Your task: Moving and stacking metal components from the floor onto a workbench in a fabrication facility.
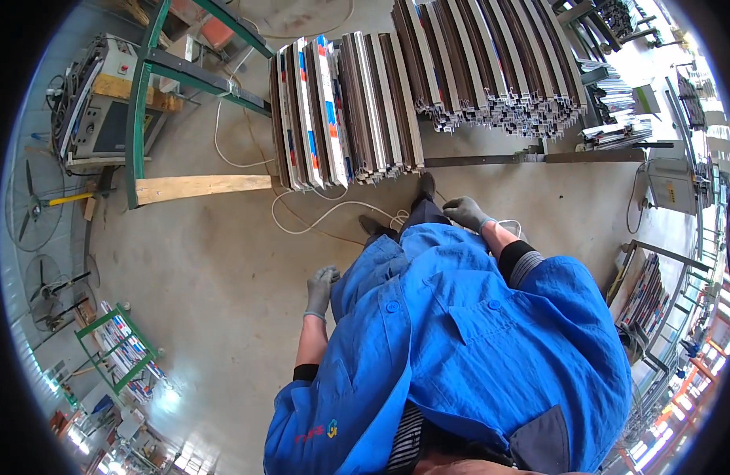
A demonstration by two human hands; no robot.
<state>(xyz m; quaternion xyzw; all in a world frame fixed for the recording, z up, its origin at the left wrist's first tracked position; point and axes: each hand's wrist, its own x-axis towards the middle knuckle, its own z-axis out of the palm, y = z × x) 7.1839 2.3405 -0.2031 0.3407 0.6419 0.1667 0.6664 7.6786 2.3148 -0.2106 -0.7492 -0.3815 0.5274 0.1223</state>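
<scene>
My left hand (320, 290), in a grey work glove, hangs beside my blue jacket (475, 332). Its fingers are curled in, and nothing shows in them. In a matching glove, my right hand (464, 212) is held in front of my right thigh, its fingers loosely bent and partly apart, with no object visible in it. Neither hand touches the stock ahead. Nearest beyond my feet is a stack of long profiles (381, 103), brown, grey and white. Some profiles (308, 111) at its left bear red, blue and white film. A larger bundle of dark profiles (491, 63) lies to the right.
A green metal frame (138, 119) with a wooden board (202, 188) stands at front left. White hose (317, 220) loops over the floor near my shoes (374, 226). Machines, fans (34, 206) and a green rack (115, 348) line the left; a grey box (670, 186) is at right.
</scene>
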